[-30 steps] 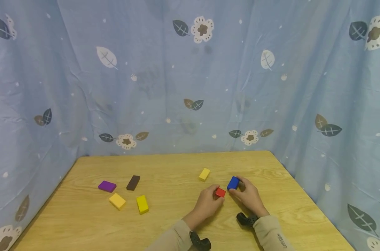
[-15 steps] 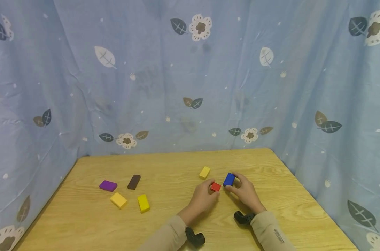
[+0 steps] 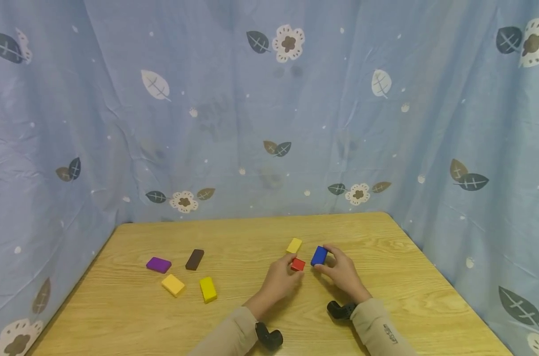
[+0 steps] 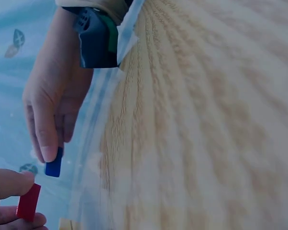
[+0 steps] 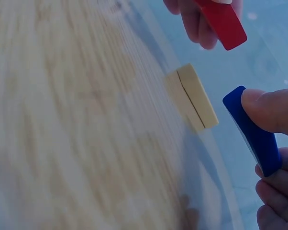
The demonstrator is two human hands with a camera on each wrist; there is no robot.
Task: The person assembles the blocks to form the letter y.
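Note:
My left hand (image 3: pixel 278 282) pinches a small red block (image 3: pixel 298 264) between thumb and fingers. Just to its right, a blue block (image 3: pixel 319 256) is pinched by my right hand (image 3: pixel 344 275), thumb on the near end and fingers on the far end. A narrow gap separates the two blocks. Behind the red block, a pale yellow block (image 3: pixel 294 245) lies on the table. In the right wrist view, the blue block (image 5: pixel 254 132) tilts in the fingers, with the red block (image 5: pixel 225 24) above and the pale yellow block (image 5: pixel 197 96) lower on the tabletop.
On the left of the wooden table (image 3: pixel 118 316) lie a purple block (image 3: pixel 158 265), a dark brown block (image 3: pixel 194 259), an orange-yellow block (image 3: pixel 173 285) and a bright yellow block (image 3: pixel 208 289). A blue patterned curtain (image 3: pixel 225 118) surrounds the table's back and sides.
Both hands have moved to the left together, carrying the red and blue blocks closer to the pale yellow block. The blocks on the left side of the table stay put.

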